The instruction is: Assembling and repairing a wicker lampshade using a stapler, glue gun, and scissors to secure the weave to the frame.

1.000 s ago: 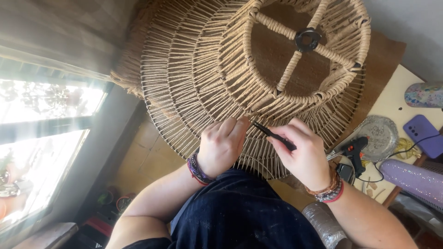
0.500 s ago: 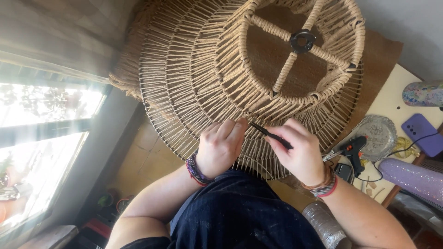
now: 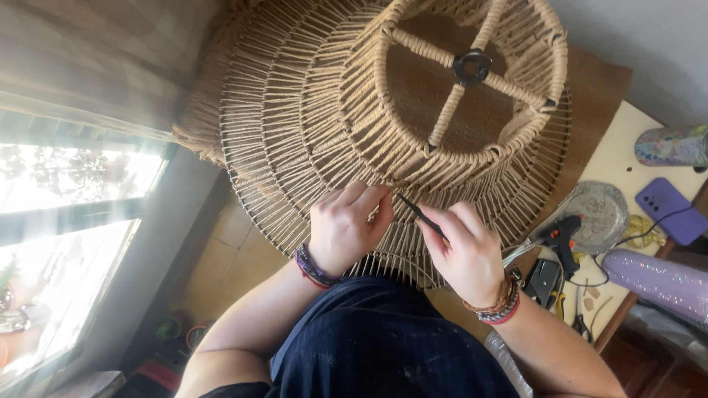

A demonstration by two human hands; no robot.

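my left hand rests on the near side of the big woven lampshade, fingers curled and pressing the jute cord against the frame. my right hand is clenched around a thin black tool, its tip pointing left and touching the weave just beside my left fingertips. the lampshade sits in front of me. on the table to the right lie a glue gun, a purple phone and a round metal dish.
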